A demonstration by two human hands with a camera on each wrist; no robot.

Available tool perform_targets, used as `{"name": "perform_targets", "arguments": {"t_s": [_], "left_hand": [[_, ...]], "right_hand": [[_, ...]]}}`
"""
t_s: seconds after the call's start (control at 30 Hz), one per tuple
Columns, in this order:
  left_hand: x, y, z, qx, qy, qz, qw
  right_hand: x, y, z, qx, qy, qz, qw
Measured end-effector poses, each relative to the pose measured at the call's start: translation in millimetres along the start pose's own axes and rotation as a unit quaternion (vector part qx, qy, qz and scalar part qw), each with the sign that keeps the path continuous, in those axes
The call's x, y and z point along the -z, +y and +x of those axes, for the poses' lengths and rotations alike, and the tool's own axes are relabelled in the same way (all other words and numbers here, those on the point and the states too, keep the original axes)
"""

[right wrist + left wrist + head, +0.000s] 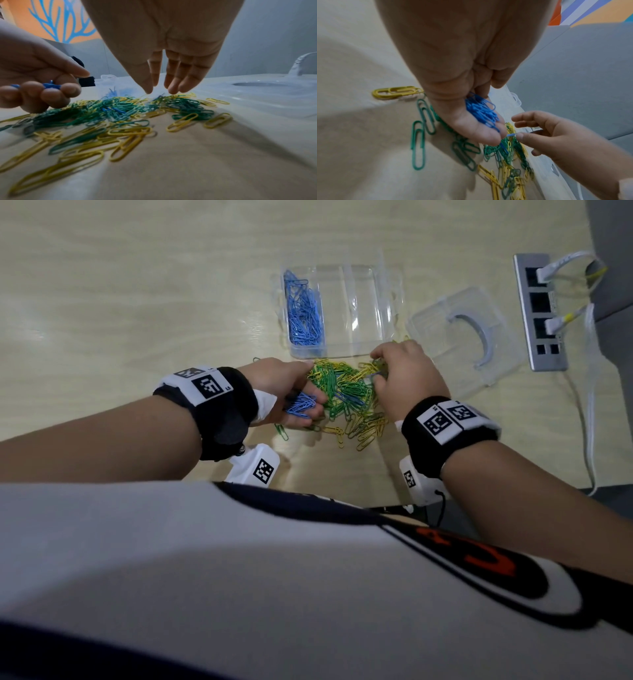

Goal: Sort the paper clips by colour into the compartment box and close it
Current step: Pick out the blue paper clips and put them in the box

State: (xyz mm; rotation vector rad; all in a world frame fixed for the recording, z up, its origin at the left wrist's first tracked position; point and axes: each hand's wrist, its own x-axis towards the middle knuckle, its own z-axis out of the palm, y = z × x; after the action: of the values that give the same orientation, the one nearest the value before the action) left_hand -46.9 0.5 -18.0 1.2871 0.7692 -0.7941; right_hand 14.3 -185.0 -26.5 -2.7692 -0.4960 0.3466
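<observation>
A clear compartment box [356, 309] stands open on the table, with blue paper clips [303, 313] filling its left compartment; the other compartments look bare. In front of it lies a mixed pile of green and yellow clips [346, 395] [111, 112], with a few blue clips [113, 109] among them. My left hand [284, 392] is cupped at the pile's left edge, fingers curled round a bunch of blue clips [481, 111] [301, 405]. My right hand [407, 378] [159, 90] reaches down onto the pile's far right with straight fingers, one fingertip [520, 135] touching a blue clip.
The box's clear lid [462, 337] lies to the right of the pile. Further right is a grey socket strip [541, 313] with white cables [589, 405] running to the table's near edge. Loose clips [342, 436] lie scattered towards me.
</observation>
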Motion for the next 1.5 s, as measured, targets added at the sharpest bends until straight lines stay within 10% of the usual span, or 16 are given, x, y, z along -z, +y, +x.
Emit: {"name": "perform_targets", "arguments": {"t_s": [0.97, 1.5], "left_hand": [[-4, 6, -3, 0.005, -0.003, 0.003, 1.000], [-8, 7, -1, -0.009, -0.002, -0.039, 0.999]], "right_hand": [[-6, 5, 3, 0.057, -0.021, -0.137, 0.989], [1, -36, -19, 0.149, -0.008, 0.113, 0.982]]}}
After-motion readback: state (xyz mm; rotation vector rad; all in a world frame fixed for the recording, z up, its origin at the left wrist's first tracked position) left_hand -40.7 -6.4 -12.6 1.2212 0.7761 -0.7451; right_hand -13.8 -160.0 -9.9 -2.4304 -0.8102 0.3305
